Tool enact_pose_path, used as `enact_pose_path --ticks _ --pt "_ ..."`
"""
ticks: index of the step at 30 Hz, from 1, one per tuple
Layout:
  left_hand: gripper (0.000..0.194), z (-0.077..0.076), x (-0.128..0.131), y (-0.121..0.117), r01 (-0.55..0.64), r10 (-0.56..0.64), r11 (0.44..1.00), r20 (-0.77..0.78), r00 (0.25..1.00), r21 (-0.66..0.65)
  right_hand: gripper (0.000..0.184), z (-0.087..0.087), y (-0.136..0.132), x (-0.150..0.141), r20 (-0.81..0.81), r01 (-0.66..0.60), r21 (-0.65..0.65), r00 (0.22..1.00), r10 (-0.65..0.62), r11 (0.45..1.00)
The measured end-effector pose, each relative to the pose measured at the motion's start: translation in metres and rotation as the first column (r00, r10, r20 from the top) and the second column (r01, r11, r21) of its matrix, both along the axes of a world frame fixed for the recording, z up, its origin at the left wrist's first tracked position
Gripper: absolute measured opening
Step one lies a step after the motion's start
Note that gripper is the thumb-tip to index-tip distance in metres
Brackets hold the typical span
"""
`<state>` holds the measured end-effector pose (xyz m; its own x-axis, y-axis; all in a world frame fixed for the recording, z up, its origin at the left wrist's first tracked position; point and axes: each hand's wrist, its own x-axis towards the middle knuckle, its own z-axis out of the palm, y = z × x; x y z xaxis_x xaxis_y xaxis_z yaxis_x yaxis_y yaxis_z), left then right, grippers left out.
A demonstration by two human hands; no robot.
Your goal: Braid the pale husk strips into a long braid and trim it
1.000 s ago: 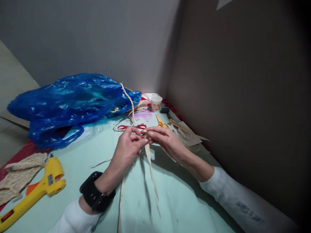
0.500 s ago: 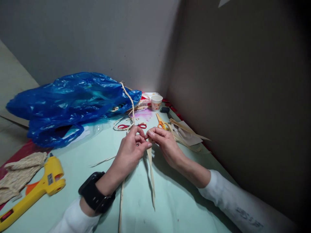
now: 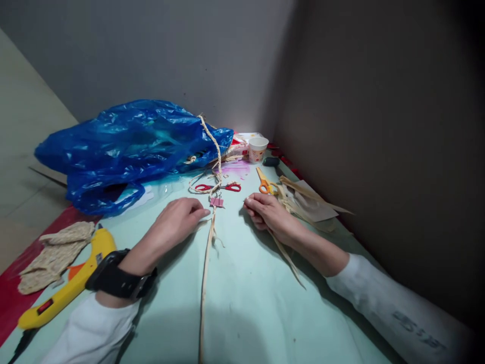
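Note:
My right hand [image 3: 271, 215] pinches a pale dried-fibre strip [image 3: 286, 255], whose tail hangs below the palm towards the lower right. To the left, my left hand [image 3: 176, 220] is held with curled fingers, thumb and forefinger close together; anything between them is too small to make out. Just beyond its fingertips is a pink binder clip [image 3: 216, 202], fastened on a braided fibre cord [image 3: 217, 151]. From the clip a long twisted strand [image 3: 204, 283] runs down towards me, with short loose ends near its top. Red-handled scissors [image 3: 231, 187] lie behind the clip.
A blue plastic bag [image 3: 132, 141] fills the back left. At the left edge lie a yellow glue gun [image 3: 64, 288] and a woven piece [image 3: 56, 253]. Orange scissors [image 3: 265, 184], fibre strips [image 3: 310, 197], a paper cup [image 3: 258, 149] and a dark spool [image 3: 271, 162] sit near the right wall.
My hands, together at the strip before, have moved apart. The left went left, and the right moved rightward with the strip. The clip now shows between them.

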<state>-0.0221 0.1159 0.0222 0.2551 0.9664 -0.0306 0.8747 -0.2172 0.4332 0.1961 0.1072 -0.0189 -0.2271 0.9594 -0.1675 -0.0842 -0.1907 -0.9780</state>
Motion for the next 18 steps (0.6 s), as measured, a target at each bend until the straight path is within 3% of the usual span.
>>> enact_pose_path --ticks 2,4,8,12,18 --pt "0.025 -0.007 0.001 -0.002 0.015 -0.018 0.998 -0.045 0.999 -0.062 0.024 -0.002 0.002 -0.001 0.137 -0.017 0.022 0.991 0.014 1.000" --pt "0.020 -0.012 0.006 -0.005 0.015 -0.020 0.997 -0.071 0.997 -0.071 0.023 0.000 0.003 -0.004 0.334 -0.071 0.133 0.942 0.023 0.989" --pt "0.009 -0.015 0.015 -0.008 0.037 -0.040 0.998 -0.051 0.998 -0.053 0.017 0.009 0.002 -0.013 0.673 -0.282 0.301 0.740 0.006 0.911" --pt "0.009 -0.014 0.014 -0.009 0.031 -0.031 0.998 0.007 0.999 -0.049 0.019 0.013 -0.003 -0.026 0.777 -0.387 0.307 0.630 0.006 0.869" --pt "0.011 -0.018 0.009 -0.009 0.076 -0.078 0.997 -0.050 0.996 -0.031 0.018 0.009 -0.010 -0.032 0.777 -0.381 0.334 0.628 -0.024 0.862"
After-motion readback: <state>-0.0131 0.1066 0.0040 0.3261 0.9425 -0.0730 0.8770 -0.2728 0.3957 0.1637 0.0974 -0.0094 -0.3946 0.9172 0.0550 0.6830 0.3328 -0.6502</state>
